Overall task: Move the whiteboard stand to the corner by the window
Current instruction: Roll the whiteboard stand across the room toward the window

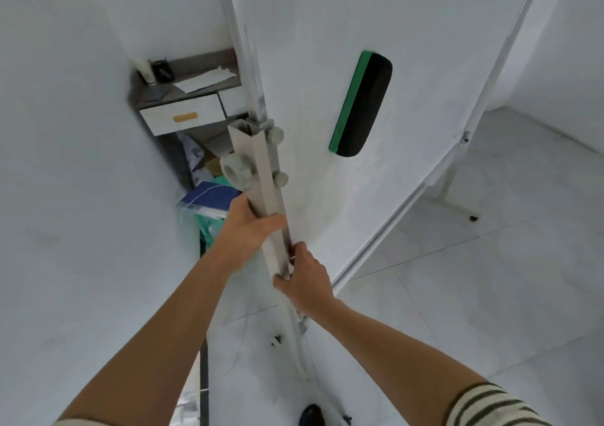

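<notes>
Gripping the whiteboard stand (261,177) post, left hand (248,229) and right hand (307,278) fingers hide behind it.

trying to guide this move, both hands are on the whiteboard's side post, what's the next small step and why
Probably keep both grips and ease the whiteboard stand slowly along the wall. The left hand and right hand clasp its upright, the wall is close on the left, and clutter lies below the small cabinet just ahead.

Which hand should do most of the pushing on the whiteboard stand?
Probably the left hand: it wraps fully round the stand's post, higher up. The right hand only pinches its lower edge.
</notes>
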The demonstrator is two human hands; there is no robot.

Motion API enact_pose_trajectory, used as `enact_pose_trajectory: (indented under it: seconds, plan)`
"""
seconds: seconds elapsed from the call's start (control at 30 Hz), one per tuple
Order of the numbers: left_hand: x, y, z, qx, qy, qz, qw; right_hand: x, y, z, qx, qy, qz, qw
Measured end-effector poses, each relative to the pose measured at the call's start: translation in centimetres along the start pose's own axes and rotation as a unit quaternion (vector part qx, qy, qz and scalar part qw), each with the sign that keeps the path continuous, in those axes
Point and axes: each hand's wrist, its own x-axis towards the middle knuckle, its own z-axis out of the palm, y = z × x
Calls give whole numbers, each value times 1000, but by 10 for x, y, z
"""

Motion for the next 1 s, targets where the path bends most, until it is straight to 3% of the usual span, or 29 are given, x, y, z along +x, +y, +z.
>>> enact_pose_trajectory:
  seconds: [0.3, 0.53, 1.0]
  plan:
    - [-115, -14, -20, -9, -12, -39, 999, -112, -10, 26, -31, -27, -5, 999]
    - [-216, -18, -24, -6, -24, -14, 1000, -214, -12, 46, -42, -16, 24, 999]
    - [-374, 1, 5, 35, 58, 10, 998, -366, -9, 36, -40, -2, -55, 998]
